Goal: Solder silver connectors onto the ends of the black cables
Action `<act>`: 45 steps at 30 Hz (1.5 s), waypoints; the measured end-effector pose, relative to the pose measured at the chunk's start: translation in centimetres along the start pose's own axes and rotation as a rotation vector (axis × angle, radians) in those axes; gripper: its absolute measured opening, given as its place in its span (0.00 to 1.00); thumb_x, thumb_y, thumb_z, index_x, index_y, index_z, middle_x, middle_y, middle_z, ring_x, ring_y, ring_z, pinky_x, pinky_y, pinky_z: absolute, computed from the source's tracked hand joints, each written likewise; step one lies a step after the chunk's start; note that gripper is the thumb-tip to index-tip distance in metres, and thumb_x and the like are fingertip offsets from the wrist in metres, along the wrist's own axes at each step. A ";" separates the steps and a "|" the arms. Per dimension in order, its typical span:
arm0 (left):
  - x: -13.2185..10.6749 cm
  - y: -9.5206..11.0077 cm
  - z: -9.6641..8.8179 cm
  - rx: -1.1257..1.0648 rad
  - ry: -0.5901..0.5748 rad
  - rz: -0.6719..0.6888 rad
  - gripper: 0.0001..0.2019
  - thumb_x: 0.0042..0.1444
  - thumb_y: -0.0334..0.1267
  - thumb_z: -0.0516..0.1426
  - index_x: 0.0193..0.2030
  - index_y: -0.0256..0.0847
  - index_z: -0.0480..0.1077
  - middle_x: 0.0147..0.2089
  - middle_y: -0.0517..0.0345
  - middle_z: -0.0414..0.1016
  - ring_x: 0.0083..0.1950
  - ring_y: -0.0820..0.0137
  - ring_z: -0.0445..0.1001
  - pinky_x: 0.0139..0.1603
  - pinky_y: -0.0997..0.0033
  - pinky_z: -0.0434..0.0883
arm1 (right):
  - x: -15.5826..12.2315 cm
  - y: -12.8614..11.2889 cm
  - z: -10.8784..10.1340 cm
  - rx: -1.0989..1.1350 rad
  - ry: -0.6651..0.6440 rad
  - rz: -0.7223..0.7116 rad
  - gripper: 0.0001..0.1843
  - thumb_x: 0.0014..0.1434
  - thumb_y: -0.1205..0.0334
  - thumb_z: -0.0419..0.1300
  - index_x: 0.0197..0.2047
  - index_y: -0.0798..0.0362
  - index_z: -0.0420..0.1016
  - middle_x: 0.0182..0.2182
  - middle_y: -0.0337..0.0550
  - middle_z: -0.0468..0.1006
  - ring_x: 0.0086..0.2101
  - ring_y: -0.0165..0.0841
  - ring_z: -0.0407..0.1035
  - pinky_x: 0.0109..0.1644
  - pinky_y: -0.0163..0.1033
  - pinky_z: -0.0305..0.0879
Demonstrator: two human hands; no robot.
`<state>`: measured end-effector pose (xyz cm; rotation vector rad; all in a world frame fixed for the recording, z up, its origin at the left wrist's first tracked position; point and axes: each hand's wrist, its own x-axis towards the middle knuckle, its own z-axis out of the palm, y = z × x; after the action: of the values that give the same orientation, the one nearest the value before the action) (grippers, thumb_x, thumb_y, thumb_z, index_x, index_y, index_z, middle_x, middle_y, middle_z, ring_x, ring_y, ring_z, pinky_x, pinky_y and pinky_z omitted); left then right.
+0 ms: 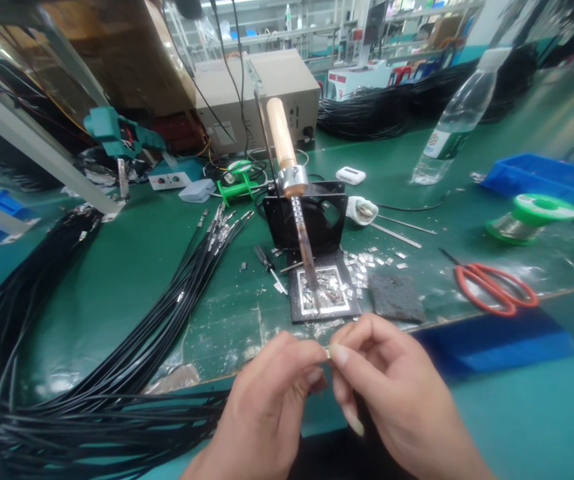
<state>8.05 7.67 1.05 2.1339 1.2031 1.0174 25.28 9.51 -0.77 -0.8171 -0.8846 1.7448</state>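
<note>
My left hand (pixel 267 393) and my right hand (pixel 391 387) meet at the near edge of the green bench, fingertips pinched together on a tiny metal piece (pixel 327 355). Just beyond them a soldering iron (pixel 294 200) with a wooden handle leans in its stand, tip down over a black square plate (pixel 323 293) littered with small metal terminals. A thick bundle of black cables (pixel 91 373) with metal ends sweeps from the bench's middle to the lower left, passing under my left wrist.
Red-handled scissors (pixel 497 287) lie at the right, beside a dark sponge pad (pixel 395 297). A solder spool (pixel 531 217), blue tray (pixel 541 175) and plastic bottle (pixel 459 113) stand farther right. A beige power unit (pixel 261 93) and small screwdriver (pixel 267 261) sit behind.
</note>
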 end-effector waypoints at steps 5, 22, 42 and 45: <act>-0.1 -0.4 0.4 -0.041 0.019 -0.040 0.11 0.70 0.24 0.52 0.49 0.47 0.67 0.36 0.64 0.70 0.36 0.77 0.69 0.38 0.81 0.69 | 0.2 0.2 -0.2 -0.018 0.009 0.000 0.19 0.67 0.55 0.68 0.33 0.56 0.65 0.22 0.37 0.75 0.17 0.23 0.67 0.20 0.25 0.63; 1.3 -0.3 1.8 -0.333 0.083 -0.488 0.09 0.72 0.43 0.56 0.45 0.41 0.71 0.39 0.56 0.82 0.36 0.70 0.83 0.38 0.71 0.81 | 2.8 -0.8 -0.7 -0.093 0.081 -0.051 0.15 0.65 0.58 0.69 0.34 0.57 0.70 0.21 0.38 0.75 0.17 0.25 0.69 0.21 0.27 0.67; 2.4 -0.2 1.8 -0.328 0.128 -0.444 0.05 0.72 0.39 0.57 0.45 0.41 0.70 0.37 0.60 0.81 0.34 0.73 0.82 0.35 0.75 0.78 | 3.6 -2.5 -0.1 -0.209 0.092 -0.125 0.14 0.62 0.60 0.68 0.32 0.56 0.70 0.20 0.39 0.75 0.18 0.26 0.69 0.21 0.29 0.68; 2.5 -0.1 1.8 -0.327 0.133 -0.456 0.05 0.71 0.39 0.57 0.45 0.41 0.70 0.37 0.58 0.82 0.35 0.72 0.82 0.35 0.75 0.79 | 3.6 -2.5 -0.1 -0.203 0.097 -0.129 0.14 0.62 0.59 0.69 0.32 0.56 0.71 0.21 0.39 0.75 0.18 0.26 0.69 0.21 0.29 0.68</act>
<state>10.22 9.82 0.79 1.4734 1.3919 1.0670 25.40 13.61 0.86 -0.9473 -1.0370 1.5083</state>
